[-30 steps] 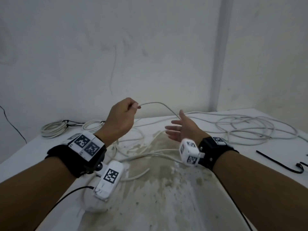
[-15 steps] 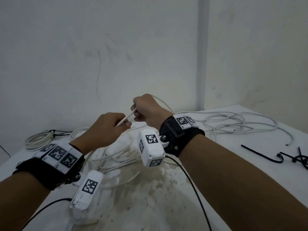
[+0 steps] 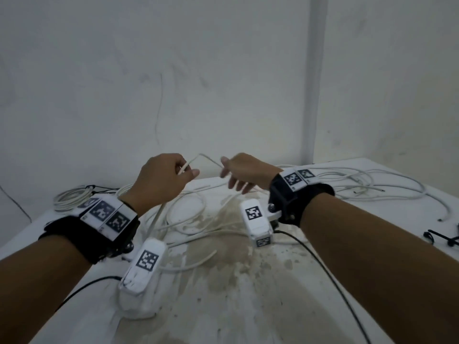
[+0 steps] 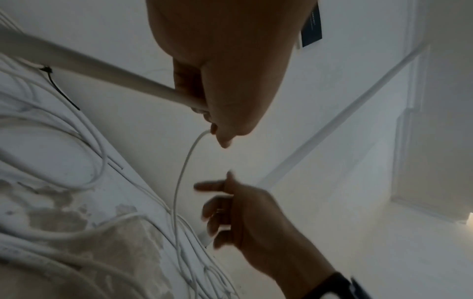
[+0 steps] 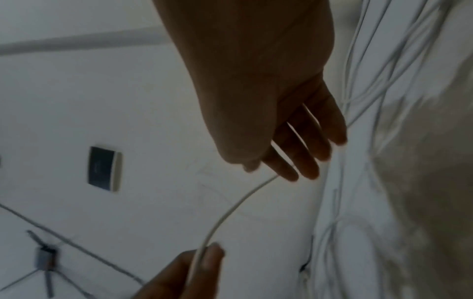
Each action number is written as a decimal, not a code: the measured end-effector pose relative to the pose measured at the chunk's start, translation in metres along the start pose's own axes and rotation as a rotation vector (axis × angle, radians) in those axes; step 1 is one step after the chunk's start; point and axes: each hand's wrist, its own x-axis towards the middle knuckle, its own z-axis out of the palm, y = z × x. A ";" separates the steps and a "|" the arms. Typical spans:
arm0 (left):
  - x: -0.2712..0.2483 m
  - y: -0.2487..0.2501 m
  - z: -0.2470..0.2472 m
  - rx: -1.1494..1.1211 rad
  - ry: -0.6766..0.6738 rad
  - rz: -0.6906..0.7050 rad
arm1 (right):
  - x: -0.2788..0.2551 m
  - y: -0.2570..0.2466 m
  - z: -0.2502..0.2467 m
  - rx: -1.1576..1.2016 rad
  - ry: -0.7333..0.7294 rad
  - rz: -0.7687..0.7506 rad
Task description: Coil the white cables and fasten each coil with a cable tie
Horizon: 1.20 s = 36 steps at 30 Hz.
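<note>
White cable arches in the air between the two hands, above the stained table. The left hand has its fingers curled round the cable, pinching it against the thumb, and the cable drops from that fist toward the loose loops on the table. The right hand has its fingers straightened and spread; the cable runs just by the fingertips, and a firm hold is not visible. More loose cable sprawls behind the right wrist. A finished coil lies at the far left, and black cable ties lie at the right edge.
</note>
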 end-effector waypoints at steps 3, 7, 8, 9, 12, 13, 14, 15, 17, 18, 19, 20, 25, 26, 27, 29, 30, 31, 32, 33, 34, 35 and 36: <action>0.007 -0.013 0.008 0.061 -0.026 -0.057 | -0.004 0.032 0.002 -0.347 -0.244 0.067; 0.010 -0.024 0.029 0.177 -0.159 -0.075 | -0.012 0.054 0.021 -0.648 -0.387 0.150; 0.009 -0.026 0.033 0.165 -0.174 -0.069 | -0.012 0.058 0.026 -0.701 -0.350 0.139; 0.009 -0.026 0.037 0.141 -0.187 -0.063 | -0.011 0.062 0.031 -0.758 -0.321 0.112; 0.004 -0.024 0.040 0.094 -0.268 -0.051 | -0.012 0.060 0.036 -0.887 -0.320 0.103; 0.002 -0.024 0.039 0.092 -0.291 -0.058 | -0.012 0.056 0.035 -0.851 -0.320 0.106; 0.000 -0.025 0.037 0.094 -0.310 -0.061 | -0.012 0.050 0.032 -0.753 -0.297 0.103; -0.001 -0.028 0.036 0.082 -0.337 -0.049 | -0.011 0.043 0.028 -0.623 -0.238 0.081; -0.005 -0.031 0.033 0.087 -0.388 0.001 | -0.009 0.022 0.019 -0.477 0.057 -0.091; -0.006 -0.030 0.032 0.107 -0.398 0.027 | -0.008 0.010 0.016 -0.447 0.213 -0.199; -0.004 -0.029 0.032 0.110 -0.368 0.055 | -0.008 -0.004 0.016 -0.407 0.313 -0.297; -0.003 -0.026 0.031 0.111 -0.291 0.062 | -0.010 -0.017 0.017 -0.374 0.357 -0.382; 0.008 -0.018 0.017 0.014 0.034 -0.010 | -0.020 -0.043 0.033 -0.449 0.546 -0.577; 0.008 -0.017 0.011 0.007 0.101 -0.019 | -0.020 -0.039 0.032 -0.479 0.573 -0.556; 0.009 -0.018 0.007 -0.029 0.177 -0.018 | -0.019 -0.032 0.029 -0.498 0.589 -0.506; 0.010 -0.014 -0.007 -0.180 0.293 -0.037 | -0.018 -0.010 0.017 -0.504 0.601 -0.328; 0.010 -0.012 -0.014 -0.233 0.338 -0.038 | -0.017 0.004 0.011 -0.526 0.606 -0.233; 0.010 -0.010 -0.021 -0.255 0.370 -0.022 | -0.016 0.018 0.005 -0.556 0.618 -0.157; 0.011 -0.006 -0.029 -0.243 0.379 -0.003 | -0.016 0.031 0.001 -0.597 0.633 -0.083; 0.011 -0.002 -0.035 -0.211 0.379 0.017 | -0.017 0.041 -0.004 -0.638 0.655 -0.003; 0.012 0.002 -0.042 -0.170 0.384 0.033 | -0.020 0.048 -0.008 -0.664 0.679 0.077; 0.012 0.008 -0.050 -0.124 0.398 0.037 | -0.023 0.053 -0.013 -0.671 0.692 0.147; 0.014 0.014 -0.057 -0.073 0.409 0.027 | -0.025 0.056 -0.019 -0.662 0.669 0.201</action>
